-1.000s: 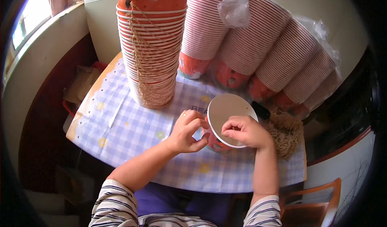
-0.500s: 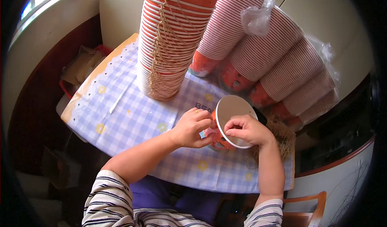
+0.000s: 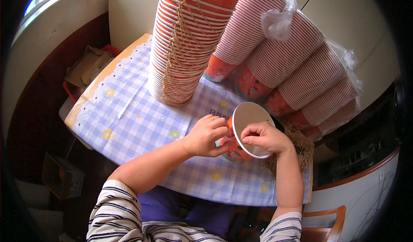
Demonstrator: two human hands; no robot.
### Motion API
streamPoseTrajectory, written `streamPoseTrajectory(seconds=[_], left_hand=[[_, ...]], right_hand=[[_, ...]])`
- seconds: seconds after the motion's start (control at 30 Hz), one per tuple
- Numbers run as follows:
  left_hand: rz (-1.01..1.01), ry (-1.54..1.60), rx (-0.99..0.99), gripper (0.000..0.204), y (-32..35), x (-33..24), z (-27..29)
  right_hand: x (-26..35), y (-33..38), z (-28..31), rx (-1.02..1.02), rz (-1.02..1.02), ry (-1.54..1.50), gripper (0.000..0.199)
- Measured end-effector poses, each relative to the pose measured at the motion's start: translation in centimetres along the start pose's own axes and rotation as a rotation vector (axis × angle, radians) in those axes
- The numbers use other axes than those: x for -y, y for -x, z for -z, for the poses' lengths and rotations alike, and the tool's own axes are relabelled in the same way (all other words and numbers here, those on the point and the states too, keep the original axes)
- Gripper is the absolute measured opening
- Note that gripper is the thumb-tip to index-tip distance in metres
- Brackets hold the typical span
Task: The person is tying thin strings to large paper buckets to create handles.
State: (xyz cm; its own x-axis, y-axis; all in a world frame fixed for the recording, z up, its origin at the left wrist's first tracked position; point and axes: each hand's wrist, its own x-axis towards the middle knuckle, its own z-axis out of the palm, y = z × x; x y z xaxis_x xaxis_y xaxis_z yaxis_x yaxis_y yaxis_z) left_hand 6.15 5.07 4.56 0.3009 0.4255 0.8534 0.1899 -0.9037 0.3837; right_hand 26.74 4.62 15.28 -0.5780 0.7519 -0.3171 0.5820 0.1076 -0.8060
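Note:
A single orange paper bucket [image 3: 254, 113] with a white rim and pale inside lies tilted on the table, its mouth toward me. My left hand [image 3: 210, 135] is at its outer wall, fingers curled and thumb close to the printed side. Inside the mouth, near the rim, my right hand [image 3: 267, 138] has its thumb and forefinger pinched together. Whatever either hand's fingertips grip is too small or hidden to name. Just right of the bucket sits a tangled bundle of brown twine [image 3: 301, 149], partly behind my right wrist.
A tall stack of orange buckets with twine loops [image 3: 183, 52] stands at the back. Several plastic-wrapped bucket stacks [image 3: 286, 48] lean to its right. The table wears a blue checked cloth [image 3: 142, 134]. A wooden chair [image 3: 327, 225] is at lower right; cardboard [image 3: 88, 65] lies left.
The view has shifted very slightly. Both hands keep nearly the same pose at the bucket.

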Motion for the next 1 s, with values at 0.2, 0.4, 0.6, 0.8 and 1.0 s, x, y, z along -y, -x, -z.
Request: streamPoseTrajectory(seconds=[0.2, 0.4, 0.6, 0.8, 1.0], left_hand=[[0.001, -0.012, 0.022, 0.021, 0.03, 0.15, 0.07], [-0.005, -0.009, 0.014, 0.020, 0.21, 0.27, 0.30], [-0.007, -0.025, 0.032, 0.020, -0.01, 0.10, 0.10], [-0.006, -0.026, 0.036, 0.019, 0.01, 0.08, 0.15], [-0.026, -0.022, 0.034, 0.019, -0.02, 0.13, 0.31]], right_hand=[[0.04, -0.31, 0.03, 0.007, 0.024, 0.028, 0.010], [0.17, -0.65, -0.22, 0.020, 0.020, 0.042, 0.010], [-0.09, -0.20, -0.09, 0.018, 0.014, 0.049, 0.010], [0.02, -0.09, -0.02, 0.015, 0.004, 0.039, 0.010], [0.17, -0.27, -0.13, 0.022, 0.020, 0.020, 0.010]])
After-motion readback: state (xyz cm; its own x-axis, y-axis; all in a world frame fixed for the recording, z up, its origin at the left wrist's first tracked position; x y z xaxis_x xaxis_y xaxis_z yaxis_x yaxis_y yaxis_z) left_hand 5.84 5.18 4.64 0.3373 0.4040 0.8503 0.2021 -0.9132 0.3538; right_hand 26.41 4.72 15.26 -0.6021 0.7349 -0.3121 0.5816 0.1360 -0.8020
